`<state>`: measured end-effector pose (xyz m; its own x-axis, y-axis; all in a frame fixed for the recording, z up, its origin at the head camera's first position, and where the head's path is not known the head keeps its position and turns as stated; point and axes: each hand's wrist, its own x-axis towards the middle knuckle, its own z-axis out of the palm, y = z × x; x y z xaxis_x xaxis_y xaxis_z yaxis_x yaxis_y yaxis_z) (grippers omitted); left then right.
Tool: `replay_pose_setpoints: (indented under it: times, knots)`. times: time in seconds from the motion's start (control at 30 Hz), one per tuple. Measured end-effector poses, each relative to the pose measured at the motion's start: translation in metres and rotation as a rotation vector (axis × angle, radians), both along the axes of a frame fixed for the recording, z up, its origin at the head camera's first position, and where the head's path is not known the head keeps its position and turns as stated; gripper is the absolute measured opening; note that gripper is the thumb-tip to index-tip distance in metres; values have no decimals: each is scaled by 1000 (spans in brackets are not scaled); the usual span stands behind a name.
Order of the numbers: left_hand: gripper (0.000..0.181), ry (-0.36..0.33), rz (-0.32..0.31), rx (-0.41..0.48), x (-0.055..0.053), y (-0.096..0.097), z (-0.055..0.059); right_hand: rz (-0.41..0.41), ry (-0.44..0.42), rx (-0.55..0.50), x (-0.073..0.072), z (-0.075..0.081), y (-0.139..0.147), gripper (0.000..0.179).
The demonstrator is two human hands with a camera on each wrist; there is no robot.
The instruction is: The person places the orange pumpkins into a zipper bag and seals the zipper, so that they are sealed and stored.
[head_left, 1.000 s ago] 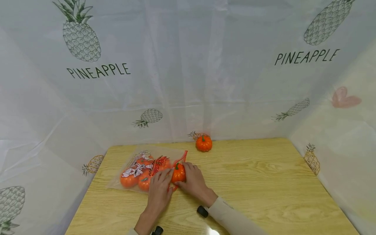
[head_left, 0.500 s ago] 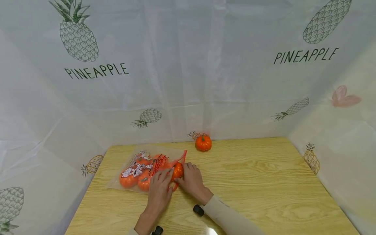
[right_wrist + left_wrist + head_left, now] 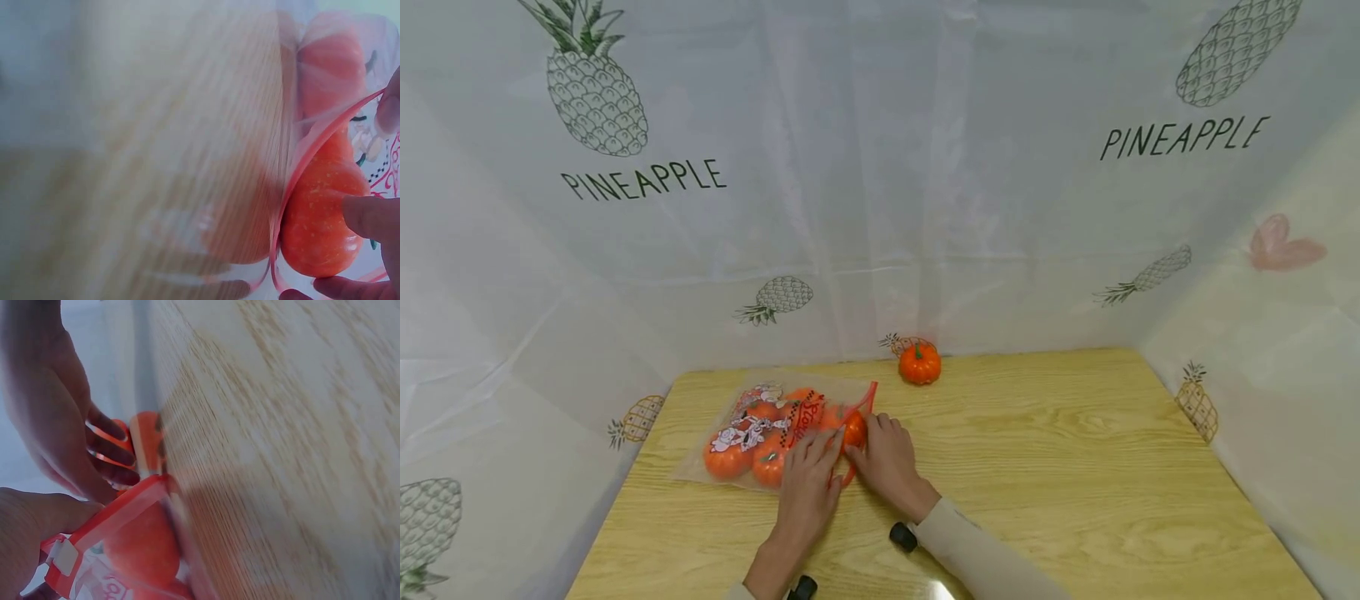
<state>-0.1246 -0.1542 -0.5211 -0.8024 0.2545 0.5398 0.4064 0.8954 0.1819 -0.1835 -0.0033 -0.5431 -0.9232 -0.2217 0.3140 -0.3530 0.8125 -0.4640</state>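
Observation:
A clear zip bag (image 3: 730, 417) with red print lies on the table and holds several small orange pumpkins. My left hand (image 3: 808, 483) grips the red edge of its mouth; in the left wrist view the left thumb (image 3: 50, 509) lies along that edge, beside a white slider (image 3: 64, 557). At the opening, my right hand (image 3: 889, 457) holds a small pumpkin (image 3: 854, 431) between thumb and fingers. In the right wrist view this pumpkin (image 3: 322, 215) sits inside the curved red edge, with right fingertips (image 3: 362, 215) on it.
Another small pumpkin (image 3: 920, 364) with a green stem stands near the back edge of the wooden table (image 3: 1075, 467). A white curtain (image 3: 1000, 208) printed with pineapples hangs behind and at both sides.
My right hand has moved a little left, taking the pumpkin into the bag's mouth. My left hand has stayed at the bag's edge.

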Motion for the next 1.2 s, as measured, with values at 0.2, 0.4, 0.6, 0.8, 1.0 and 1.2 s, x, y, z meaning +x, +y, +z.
replay_pose_setpoints:
  times: [0.2, 0.4, 0.6, 0.8, 1.0, 1.2]
  knots:
    - [75, -11, 3, 6, 0, -1, 0, -22, -37, 5, -5, 1, -4, 58]
    - [75, -21, 9, 0, -1, -1, 0, -19, -30, 41, -1, 4, -3, 48]
    - [74, -1, 12, -20, -2, -1, -1, 59, -32, 83, 2, 7, -3, 50]
    - [75, 19, 5, -14, -3, -2, -3, 133, -40, 99, 3, 8, -1, 51]
    - [76, -6, 9, -10, -1, -2, -3, 207, -77, 70, 1, 10, 8, 53]
    - [77, -11, 0, -3, -1, -2, -2, 149, -105, -44, -3, 11, 31, 52]
